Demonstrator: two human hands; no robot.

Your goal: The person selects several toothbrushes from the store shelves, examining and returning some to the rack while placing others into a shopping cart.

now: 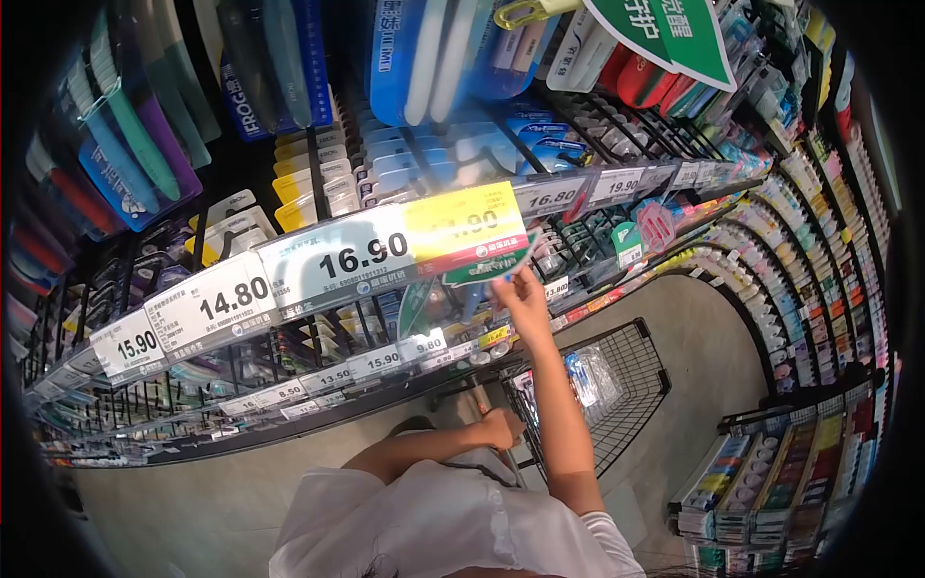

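Observation:
My right hand reaches up to the shelf front, its fingertips pinched at the lower edge of a green tag. That tag hangs below a yellow and red price label, beside a white label reading 16.90. Lower down, my left hand is closed around the handle of a wire shopping cart. Clear plastic packages lie inside the cart.
Packaged toothbrushes hang close above the label rail. Another green sign juts out at the top. Curved shelves of small goods line the right side, with a low display below them. Grey floor shows under the shelf.

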